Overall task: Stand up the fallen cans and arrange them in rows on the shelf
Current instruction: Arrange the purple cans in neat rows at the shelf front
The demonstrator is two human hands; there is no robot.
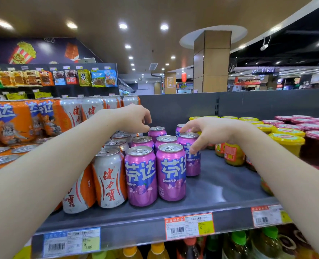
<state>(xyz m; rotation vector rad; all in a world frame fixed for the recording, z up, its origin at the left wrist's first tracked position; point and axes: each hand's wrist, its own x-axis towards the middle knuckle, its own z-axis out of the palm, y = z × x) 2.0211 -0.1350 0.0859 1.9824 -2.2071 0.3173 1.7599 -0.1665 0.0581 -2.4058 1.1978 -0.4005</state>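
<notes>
Purple aluminium drink cans [170,171] stand upright in rows on the grey metal shelf [220,184], beside white-and-orange cans [110,176]. The left hand [134,118] hovers above the back cans, fingers loosely curled, holding nothing. The right hand [211,133] rests spread fingers on the rightmost purple can [194,165].

Seven purple cans [170,171] stand on the shelf [220,184]. Left of them at least four white-and-orange cans [110,176] show, others too hidden to count. Three price labels [189,226] line the near edge.
</notes>
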